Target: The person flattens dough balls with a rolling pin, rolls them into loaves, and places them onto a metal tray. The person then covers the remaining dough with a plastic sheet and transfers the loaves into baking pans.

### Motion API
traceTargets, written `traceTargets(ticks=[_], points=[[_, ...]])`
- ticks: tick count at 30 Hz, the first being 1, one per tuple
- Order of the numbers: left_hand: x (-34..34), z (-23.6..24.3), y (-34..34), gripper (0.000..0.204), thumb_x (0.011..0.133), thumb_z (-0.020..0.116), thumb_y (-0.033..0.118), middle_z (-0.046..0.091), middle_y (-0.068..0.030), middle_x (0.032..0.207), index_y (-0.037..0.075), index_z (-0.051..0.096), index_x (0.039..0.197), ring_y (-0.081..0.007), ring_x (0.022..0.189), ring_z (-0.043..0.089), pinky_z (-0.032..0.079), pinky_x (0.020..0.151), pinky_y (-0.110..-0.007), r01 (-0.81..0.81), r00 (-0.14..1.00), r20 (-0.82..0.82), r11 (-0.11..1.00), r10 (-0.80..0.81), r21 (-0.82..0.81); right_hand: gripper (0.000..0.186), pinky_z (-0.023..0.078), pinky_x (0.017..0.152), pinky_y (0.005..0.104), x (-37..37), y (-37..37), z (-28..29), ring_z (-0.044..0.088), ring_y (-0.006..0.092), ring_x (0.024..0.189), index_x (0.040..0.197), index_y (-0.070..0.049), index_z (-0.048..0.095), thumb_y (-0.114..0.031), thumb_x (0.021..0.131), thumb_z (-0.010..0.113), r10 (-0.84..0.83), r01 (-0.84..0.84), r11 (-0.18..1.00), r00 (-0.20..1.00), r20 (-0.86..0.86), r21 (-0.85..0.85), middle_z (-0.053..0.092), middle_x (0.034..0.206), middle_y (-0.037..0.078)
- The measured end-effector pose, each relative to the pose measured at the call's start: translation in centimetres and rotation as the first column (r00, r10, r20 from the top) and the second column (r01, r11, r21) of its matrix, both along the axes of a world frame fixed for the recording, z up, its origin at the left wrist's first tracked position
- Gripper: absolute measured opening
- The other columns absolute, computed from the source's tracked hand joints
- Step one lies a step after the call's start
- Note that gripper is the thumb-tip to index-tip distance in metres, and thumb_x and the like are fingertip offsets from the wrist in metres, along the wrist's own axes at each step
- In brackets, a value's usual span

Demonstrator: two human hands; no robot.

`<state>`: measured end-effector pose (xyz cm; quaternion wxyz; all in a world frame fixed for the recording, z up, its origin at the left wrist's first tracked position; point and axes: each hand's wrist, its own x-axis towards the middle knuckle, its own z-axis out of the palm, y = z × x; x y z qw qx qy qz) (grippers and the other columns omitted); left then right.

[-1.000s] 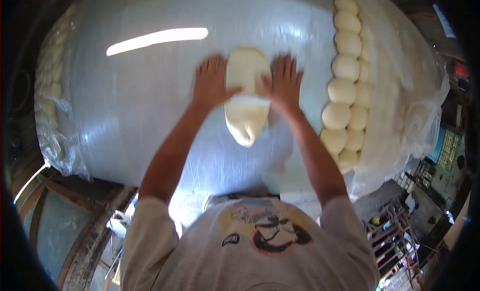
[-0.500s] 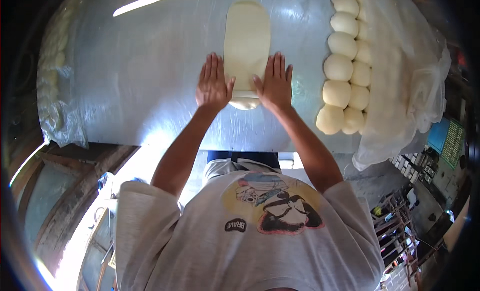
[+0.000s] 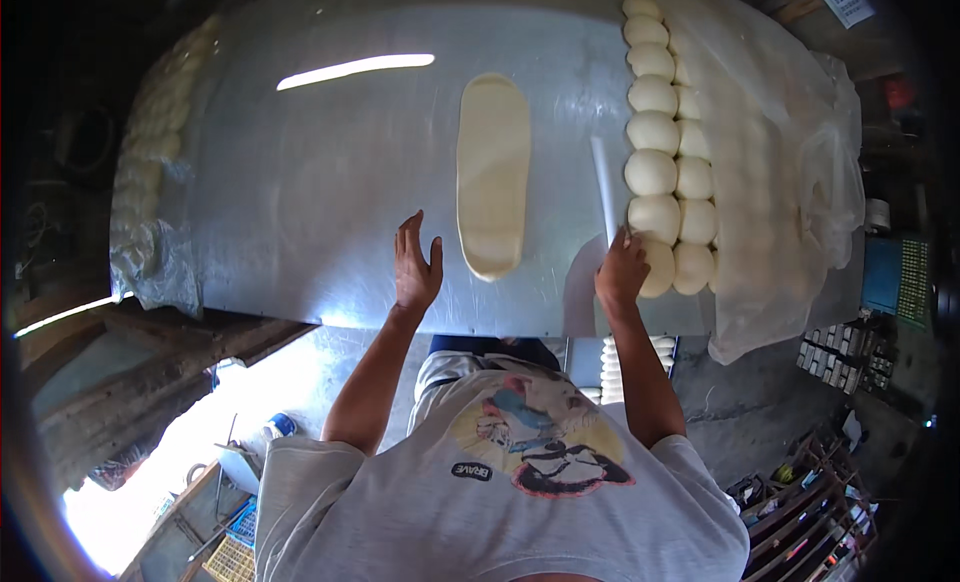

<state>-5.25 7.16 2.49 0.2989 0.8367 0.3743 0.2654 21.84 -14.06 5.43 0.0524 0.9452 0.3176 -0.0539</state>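
A long, flattened oval of pale dough lies lengthwise on the metal worktable. My left hand is just left of its lower end, fingers apart and empty. My right hand is right of the dough, fingers curled round the near end of a slim, pale rod or blade, beside two rows of round dough balls. A clear plastic sheet lies to the right of these rows and over part of them.
More dough pieces under plastic line the table's left end. Below the near edge is a tray with pale pieces. A stack of metal tins stands at lower right, a wooden rack below it.
Both hands have left the dough, which now lies as one flat oval without the fold at its near end. My right hand has moved right and taken hold of the pale rod.
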Motion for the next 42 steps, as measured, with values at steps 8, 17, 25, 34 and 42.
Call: traceTargets(ticks=[8,17,25,34,42], points=[[18.1,-1.7,17.3,0.060,0.094,0.064,0.003,0.051,-0.0243,0.141,0.000,0.041,0.149,-0.0387,0.123,0.058,0.053,0.102,-0.044,0.143,0.977,0.189,0.952,-0.093,-0.271,0.042,0.051,0.099,0.0445,9.3,27.7,-3.8,0.059,0.0385,0.119,0.134,0.000,0.059,-0.009,0.093,0.059,0.385,-0.289,0.634,0.922,0.031,0.718,0.062,0.126,0.021],[21.2,-0.9,23.3,0.028,0.094,0.066,0.007,0.056,-0.0165,0.137,-0.003,0.063,0.120,-0.0324,0.133,0.051,0.042,0.112,-0.044,0.412,0.901,-0.193,0.905,-0.389,0.103,0.017,0.054,0.085,0.0380,10.2,29.5,-1.0,0.069,0.0294,0.096,0.106,0.003,0.071,-0.001,0.090,0.065,0.592,-0.141,0.620,0.729,-0.343,0.772,0.071,0.106,0.017],[14.7,22.1,19.3,0.014,0.100,0.063,0.008,0.069,-0.0046,0.089,-0.003,0.068,0.107,-0.0127,0.082,0.065,0.054,0.077,-0.030,0.565,0.822,0.226,0.698,-0.523,-0.440,0.019,0.058,0.073,0.0284,14.1,24.1,19.8,0.069,0.0110,0.085,0.113,0.002,0.071,-0.006,0.097,0.065,0.662,-0.038,0.747,0.140,-0.737,0.664,0.073,0.094,0.004],[10.7,28.4,10.1,0.010,0.093,0.068,0.005,0.073,-0.0112,0.095,0.003,0.072,0.101,-0.0218,0.093,0.072,0.057,0.078,-0.034,0.260,0.906,0.254,0.919,-0.338,0.298,0.025,0.056,0.074,0.0341,4.3,16.3,25.8,0.070,0.0233,0.083,0.118,-0.005,0.071,-0.006,0.093,0.069,0.625,-0.251,0.346,0.780,-0.023,0.904,0.074,0.095,0.016],[0.8,-7.5,-5.1,0.048,0.086,0.050,-0.002,0.057,-0.0228,0.133,-0.001,0.060,0.132,-0.0375,0.127,0.054,0.046,0.108,-0.047,0.161,0.975,-0.201,0.923,-0.094,0.349,0.051,0.025,0.113,0.0724,-9.1,1.6,-8.0,0.043,0.0394,0.142,0.143,-0.010,0.056,-0.010,0.092,0.055,0.545,-0.539,0.731,0.830,0.116,0.419,0.049,0.154,0.007]])
